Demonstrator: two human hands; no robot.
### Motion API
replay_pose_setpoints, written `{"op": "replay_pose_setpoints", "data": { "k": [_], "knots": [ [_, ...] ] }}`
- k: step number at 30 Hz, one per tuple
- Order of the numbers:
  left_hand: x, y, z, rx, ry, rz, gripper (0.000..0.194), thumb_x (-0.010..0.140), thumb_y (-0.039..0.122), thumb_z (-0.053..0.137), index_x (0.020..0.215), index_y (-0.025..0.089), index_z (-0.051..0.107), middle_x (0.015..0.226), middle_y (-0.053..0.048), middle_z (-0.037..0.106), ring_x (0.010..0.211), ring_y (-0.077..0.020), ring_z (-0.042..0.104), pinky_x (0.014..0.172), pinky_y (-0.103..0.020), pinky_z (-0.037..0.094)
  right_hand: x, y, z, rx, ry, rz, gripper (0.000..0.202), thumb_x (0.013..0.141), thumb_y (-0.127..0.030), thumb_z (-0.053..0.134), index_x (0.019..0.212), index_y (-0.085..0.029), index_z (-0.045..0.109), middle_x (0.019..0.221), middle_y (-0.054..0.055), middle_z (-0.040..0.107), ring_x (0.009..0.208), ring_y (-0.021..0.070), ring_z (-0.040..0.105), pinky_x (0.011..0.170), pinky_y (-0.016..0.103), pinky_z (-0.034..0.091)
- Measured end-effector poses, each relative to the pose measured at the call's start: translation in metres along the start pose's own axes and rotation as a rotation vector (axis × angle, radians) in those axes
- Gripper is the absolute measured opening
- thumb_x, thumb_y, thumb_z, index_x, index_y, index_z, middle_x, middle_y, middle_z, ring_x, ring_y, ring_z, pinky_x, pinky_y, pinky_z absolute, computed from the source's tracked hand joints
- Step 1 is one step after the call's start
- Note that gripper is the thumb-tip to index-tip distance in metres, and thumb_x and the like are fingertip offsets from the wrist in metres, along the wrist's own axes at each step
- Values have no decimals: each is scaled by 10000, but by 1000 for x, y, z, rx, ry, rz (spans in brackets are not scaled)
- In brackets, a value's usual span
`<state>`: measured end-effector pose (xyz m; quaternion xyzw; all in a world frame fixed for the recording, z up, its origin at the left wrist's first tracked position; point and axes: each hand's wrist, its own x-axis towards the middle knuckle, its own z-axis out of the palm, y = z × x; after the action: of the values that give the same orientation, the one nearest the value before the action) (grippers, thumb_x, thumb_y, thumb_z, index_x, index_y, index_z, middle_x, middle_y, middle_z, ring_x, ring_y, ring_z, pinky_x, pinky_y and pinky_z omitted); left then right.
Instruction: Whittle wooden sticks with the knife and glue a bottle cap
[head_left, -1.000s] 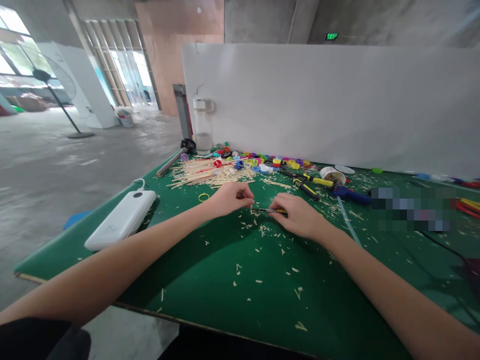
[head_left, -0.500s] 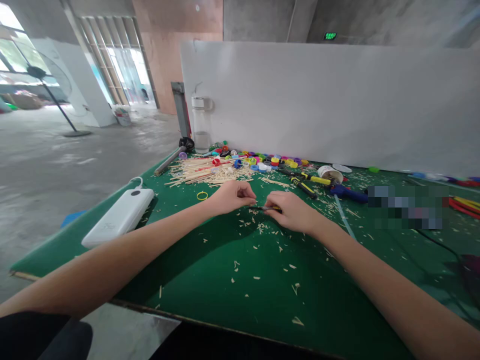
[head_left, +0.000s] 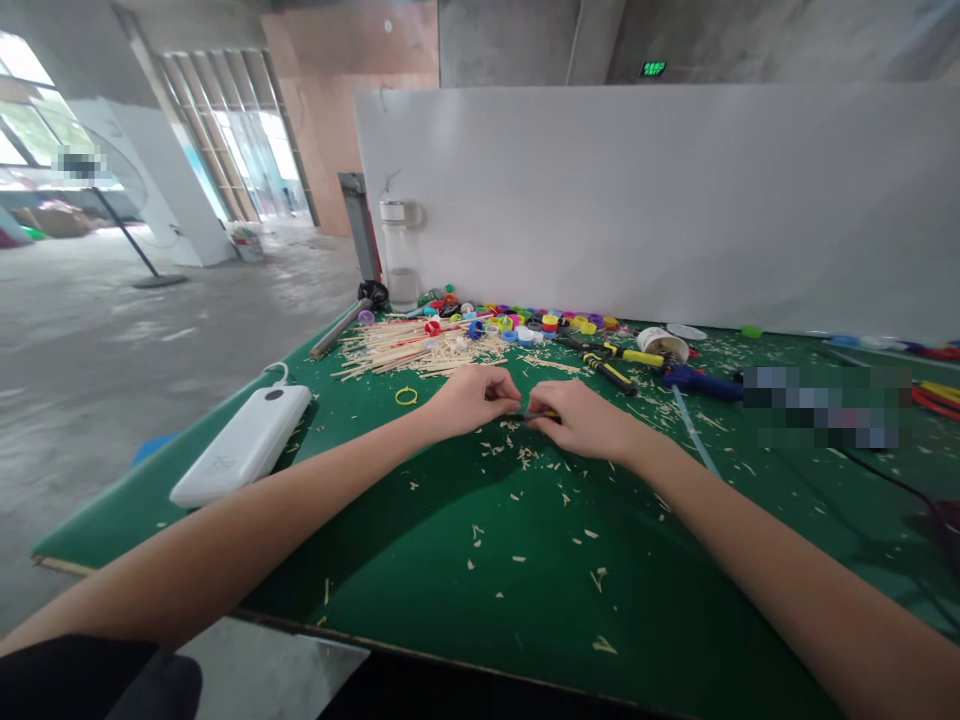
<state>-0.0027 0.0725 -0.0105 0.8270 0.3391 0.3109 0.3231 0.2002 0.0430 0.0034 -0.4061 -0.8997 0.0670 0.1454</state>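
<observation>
Right hand [head_left: 574,420] grips slim tool [head_left: 553,415], tip near left hand [head_left: 472,397] — left fingertips pinched, piece hidden. Shavings [head_left: 525,455] dot bench [head_left: 442,590] — judged partway; piled sticks [head_left: 386,342] beyond likely left to do.

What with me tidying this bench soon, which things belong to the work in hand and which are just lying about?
In the work, apparently:
- slim dark-and-yellow tool, in the right hand
- thin pale wooden sticks
- pale wood shavings

Lying about, apparently:
- white rectangular device with cable
- clear white-lidded bottle
- thin yellow ring
</observation>
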Motion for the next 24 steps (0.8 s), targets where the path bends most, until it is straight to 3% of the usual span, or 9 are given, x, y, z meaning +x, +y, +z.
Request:
{"op": "replay_pose_setpoints", "data": {
  "k": [11, 18, 24],
  "knots": [
    [-5, 8, 2, 95, 2, 0, 74, 773, 240, 586, 766, 187, 637, 734, -17, 681, 641, -106, 600, 596, -242, 459, 6, -3, 7, 29, -41, 46, 112, 804, -274, 543, 738, -193, 501, 738, 44, 579, 640, 141, 490, 576, 293, 347],
    [-6, -7, -9, 65, 37, -5, 143, 778, 312, 607, 804, 174, 582, 759, -39, 677, 700, -130, 633, 655, -269, 495, 2, -5, 3, 60, -43, 37, 105, 820, -283, 536, 753, -202, 536, 779, 34, 596, 687, 143, 511, 607, 296, 371],
    [-6, -8, -13, 30, 20, -70, 130, 786, 298, 601, 795, 173, 568, 743, -41, 692, 682, -131, 646, 644, -267, 494, -8, 0, 5, -9, 53, 12, 120, 842, -296, 498, 764, -205, 498, 799, 49, 566, 738, 161, 504, 649, 311, 387]
  ]
}}
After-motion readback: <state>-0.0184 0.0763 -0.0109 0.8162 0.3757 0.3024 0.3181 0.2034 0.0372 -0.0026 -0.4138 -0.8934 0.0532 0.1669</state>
